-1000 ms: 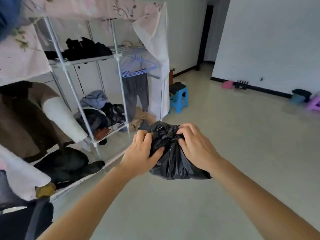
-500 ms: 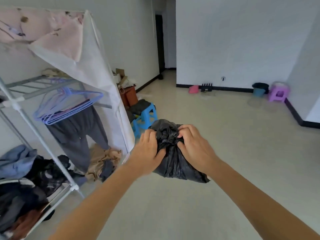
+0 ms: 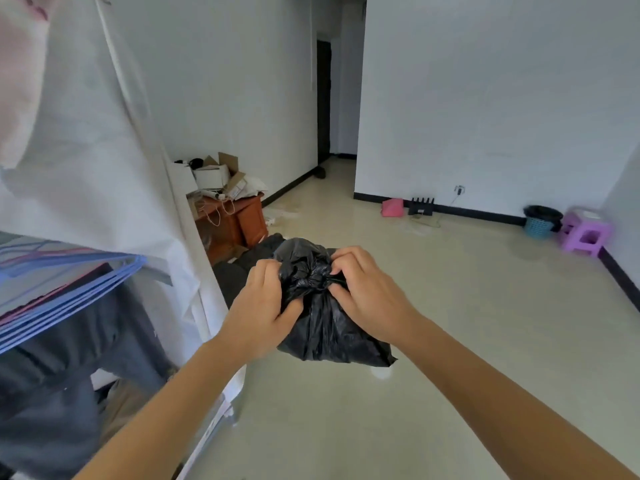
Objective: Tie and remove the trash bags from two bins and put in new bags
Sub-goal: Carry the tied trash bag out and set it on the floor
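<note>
Head view: left hand and right hand fingers clench the black trash bag at its knot, between them.

Landmark: trash bag, mid-view, held above the floor.
- Left hand on the bag's left side and right hand on its right, both at the knot on top.
- Left of bag: wardrobe, with hangers inside.
- Behind-left: cabinet, with boxes on it.
- Far behind-right: bin by the wall, with a stool just right of it.
- Directly behind the bag: a heap, possibly clothing.
</note>
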`<act>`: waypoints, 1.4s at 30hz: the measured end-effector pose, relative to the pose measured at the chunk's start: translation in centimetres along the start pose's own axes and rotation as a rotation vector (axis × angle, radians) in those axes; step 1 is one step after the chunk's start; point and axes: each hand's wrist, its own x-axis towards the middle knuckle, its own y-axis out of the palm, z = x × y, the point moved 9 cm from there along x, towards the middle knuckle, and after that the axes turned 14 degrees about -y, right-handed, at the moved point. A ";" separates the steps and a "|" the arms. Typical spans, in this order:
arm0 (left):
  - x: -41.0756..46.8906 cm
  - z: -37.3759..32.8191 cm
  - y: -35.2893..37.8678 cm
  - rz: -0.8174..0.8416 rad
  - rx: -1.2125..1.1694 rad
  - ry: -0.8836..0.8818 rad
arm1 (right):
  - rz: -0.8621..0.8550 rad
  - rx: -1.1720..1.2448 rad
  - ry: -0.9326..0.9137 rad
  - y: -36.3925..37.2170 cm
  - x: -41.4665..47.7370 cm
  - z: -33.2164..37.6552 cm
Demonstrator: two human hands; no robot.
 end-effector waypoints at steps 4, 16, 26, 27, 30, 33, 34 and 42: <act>14.4 1.1 3.0 -0.005 0.010 0.084 | -0.035 -0.013 0.059 2.9 7.5 -11.3; 52.9 3.2 23.6 0.079 -0.011 0.193 | -0.125 -0.073 0.168 15.2 20.3 -48.8; 85.0 12.6 30.1 0.061 0.070 0.072 | -0.124 0.059 0.067 27.9 42.3 -74.2; 87.9 14.4 31.0 0.051 0.081 0.050 | -0.109 0.066 0.046 30.0 44.3 -76.3; 96.2 20.1 34.9 0.059 0.065 -0.021 | -0.066 0.073 -0.009 36.6 49.8 -82.9; 104.8 25.2 39.2 0.090 0.046 -0.036 | -0.012 0.047 -0.067 42.6 55.6 -89.9; 108.0 26.5 40.4 0.111 0.036 -0.034 | 0.012 0.044 -0.069 44.3 57.6 -92.3; 132.9 28.9 47.7 0.144 -0.026 0.029 | 0.040 -0.010 0.010 50.0 70.0 -112.5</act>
